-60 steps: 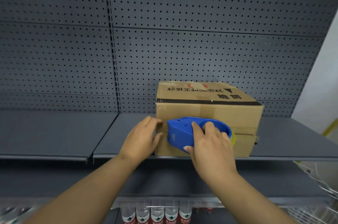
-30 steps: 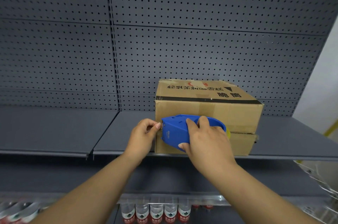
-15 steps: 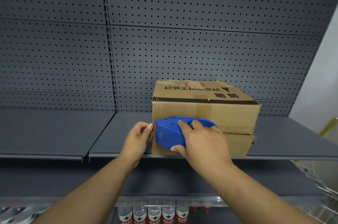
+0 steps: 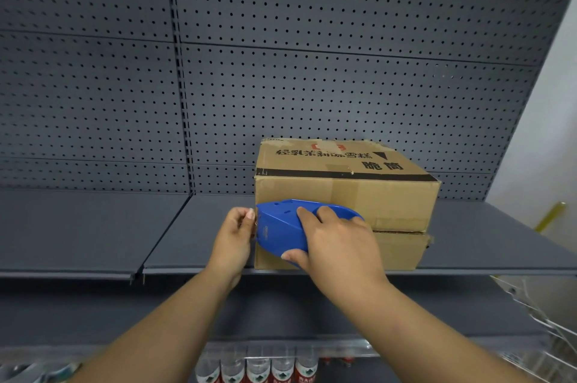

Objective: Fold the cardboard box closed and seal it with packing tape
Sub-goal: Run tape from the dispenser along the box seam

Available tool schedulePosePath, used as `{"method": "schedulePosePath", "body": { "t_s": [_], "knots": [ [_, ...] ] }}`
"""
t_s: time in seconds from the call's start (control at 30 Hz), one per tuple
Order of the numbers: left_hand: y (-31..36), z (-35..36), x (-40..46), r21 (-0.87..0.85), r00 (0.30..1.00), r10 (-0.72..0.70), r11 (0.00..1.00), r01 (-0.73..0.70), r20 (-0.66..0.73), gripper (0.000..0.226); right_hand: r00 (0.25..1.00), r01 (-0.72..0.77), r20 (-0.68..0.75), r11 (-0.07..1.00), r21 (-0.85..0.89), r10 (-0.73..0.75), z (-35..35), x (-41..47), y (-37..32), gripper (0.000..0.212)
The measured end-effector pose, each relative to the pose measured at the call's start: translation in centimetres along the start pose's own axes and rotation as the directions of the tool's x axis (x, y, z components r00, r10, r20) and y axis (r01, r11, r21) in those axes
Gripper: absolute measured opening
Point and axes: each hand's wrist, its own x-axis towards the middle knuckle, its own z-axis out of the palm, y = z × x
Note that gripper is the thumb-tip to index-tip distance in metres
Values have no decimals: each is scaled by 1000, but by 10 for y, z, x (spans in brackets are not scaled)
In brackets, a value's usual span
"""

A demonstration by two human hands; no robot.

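Where the head camera is looking forward and down at the shelving, these things are showing:

Box: a brown corrugated cardboard box [image 4: 346,195] printed with black characters is sitting on the dark grey metal shelf [image 4: 93,226], near its front edge, its near face turned toward the person and a horizontal seam running across that face.

Dispenser: a blue plastic handheld tape dispenser [image 4: 282,228] is lying against the left part of the box's near face, its blunt end reaching the box's left front corner.

Right hand: the right hand [image 4: 337,245] is gripping the dispenser from the near side, fingers curling over its top and thumb tucking under its lower edge.

Left hand: the left hand [image 4: 234,236] is sitting at the box's left front corner, just beside the dispenser's blunt end, its fingers curling in with the tips meeting there; whether they are pinching a tape end is too small to tell.

Backing: a grey perforated metal pegboard panel [image 4: 312,70] is standing behind the shelf and the box.

Below: a row of clear plastic bottles with red and white labels [image 4: 259,367] is showing under the shelf, between the two forearms.

Right edge: a silver wire basket [image 4: 540,320] is poking into view low down.
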Motion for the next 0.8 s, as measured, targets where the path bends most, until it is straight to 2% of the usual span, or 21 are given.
{"method": "schedulePosePath", "body": {
  "t_s": [0.2,0.3,0.4,0.53,0.67,0.8],
  "knots": [
    [-3,7,0,-126,999,-25,992,20,-41,20,1000,6,1,1000,-10,-6,2,-1,1,69],
    [-5,9,0,-184,991,-51,983,27,-127,11,1000,9,-8,1000,-8,-9,2,-1,1,69],
    [-4,12,-2,-187,976,-62,982,22,-211,16,1000,12,-7,1000,-12,-12,3,-1,2,69],
    [-1,17,-7,-165,967,-42,986,0,-252,19,1000,9,-9,1000,-9,-9,4,-1,3,69],
    [-5,13,-11,-57,978,12,998,-25,-209,21,999,15,-29,1000,-3,-15,4,-2,5,70],
    [-9,4,-16,27,995,72,997,-70,-66,22,999,27,-21,1000,-13,-28,4,-2,8,68]
  ]
}}
